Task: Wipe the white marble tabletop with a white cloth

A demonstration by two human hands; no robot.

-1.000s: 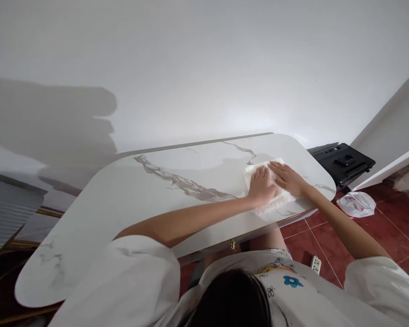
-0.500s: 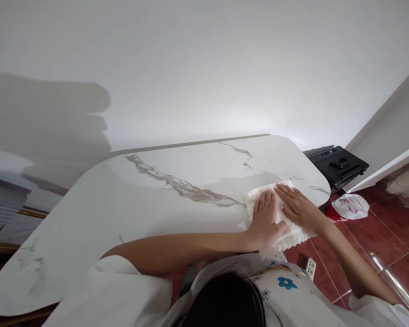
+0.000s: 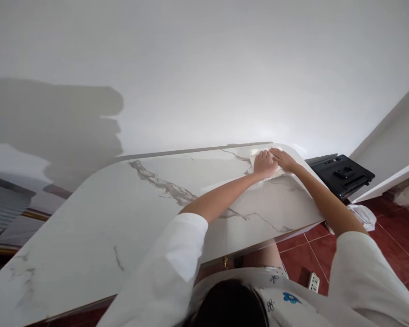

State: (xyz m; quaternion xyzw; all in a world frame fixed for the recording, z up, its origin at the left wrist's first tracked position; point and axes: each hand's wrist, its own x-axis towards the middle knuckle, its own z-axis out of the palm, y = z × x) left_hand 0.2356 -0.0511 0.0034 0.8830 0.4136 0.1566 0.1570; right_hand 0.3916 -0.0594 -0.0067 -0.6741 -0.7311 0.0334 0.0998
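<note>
A white cloth [image 3: 255, 155] lies on the marble-patterned table [image 3: 150, 222], near its far right corner by the wall. My left hand [image 3: 265, 164] rests flat on the cloth, fingers stretched toward the wall. Beside it, touching or nearly so, my right hand [image 3: 282, 160] presses on the cloth's right part with its fingers extended to the left. Both hands cover much of the cloth. Grey-brown veins run across the white tabletop.
The white wall [image 3: 197, 72] runs along the table's far edge. Right of the table stands a black suitcase [image 3: 344, 175], with a white plastic bag [image 3: 363, 215] below it. A power strip [image 3: 314, 282] lies on the red tiled floor [image 3: 316, 254].
Both hands and the cloth have moved away from my body, from the table's near right edge to the far side by the wall. My arms are now stretched out.
</note>
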